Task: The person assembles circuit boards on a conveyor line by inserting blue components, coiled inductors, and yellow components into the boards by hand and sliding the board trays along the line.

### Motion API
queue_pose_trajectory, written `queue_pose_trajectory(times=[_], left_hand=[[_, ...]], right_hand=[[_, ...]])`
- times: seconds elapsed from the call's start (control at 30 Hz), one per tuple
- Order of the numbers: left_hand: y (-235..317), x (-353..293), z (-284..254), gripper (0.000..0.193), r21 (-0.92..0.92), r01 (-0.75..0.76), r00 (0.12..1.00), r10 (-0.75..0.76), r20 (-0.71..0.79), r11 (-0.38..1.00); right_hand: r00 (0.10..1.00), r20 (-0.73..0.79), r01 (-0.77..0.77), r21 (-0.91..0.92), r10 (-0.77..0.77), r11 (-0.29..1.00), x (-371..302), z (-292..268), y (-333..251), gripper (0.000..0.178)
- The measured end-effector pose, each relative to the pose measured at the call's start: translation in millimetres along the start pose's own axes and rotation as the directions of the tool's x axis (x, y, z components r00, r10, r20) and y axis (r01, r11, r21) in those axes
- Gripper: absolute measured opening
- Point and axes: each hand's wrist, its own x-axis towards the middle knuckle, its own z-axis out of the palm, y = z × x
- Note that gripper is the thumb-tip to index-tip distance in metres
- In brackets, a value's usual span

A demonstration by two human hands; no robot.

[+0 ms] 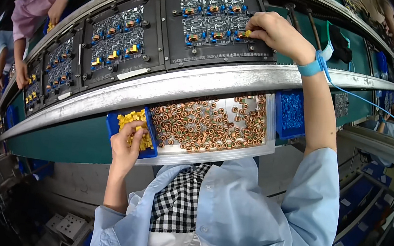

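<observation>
- Currently the right hand (279, 33) grasps a small yellow block (248, 33) between thumb and fingertips, over the right edge of the lower-right circuit board (234, 27) in a black tray (172, 31).
- Key relation, my reading: block and board nearly coincide. Hand comes in from the right, fingertips pointing left; block sits at the fingertip end, just right of that board's copper coil (241, 34).
- Block's long axis: too small, too covered by fingers to tell. Nor can I tell whether it touches the board or hangs just above.
- Same tray: 6 boards, 2 rows of 3.
- Left hand (127, 147) well apart, lower left, on the near side of the metal rail (182, 84). Fingers curled into a blue bin (148, 153) of loose yellow blocks (132, 117); cannot tell if any is pinched.
- Right hand clearly the nearer of the 2 to the board; left the nearer to the loose supply.
- Between bin and right forearm: a clear box (271, 131) of copper coils, then a 2nd blue bin (292, 134) holding blue parts.
</observation>
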Motion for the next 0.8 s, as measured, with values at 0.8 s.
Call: queue_pose_trajectory(times=[0.8], left_hand=[[119.0,126.0,13.3,0.028,-0.442,0.011,0.988,0.058,0.143,0.897]], right_hand=[[0.869,-0.491,0.006,0.13,0.059,0.991,-33.0,1.9,19.4,0.013]])
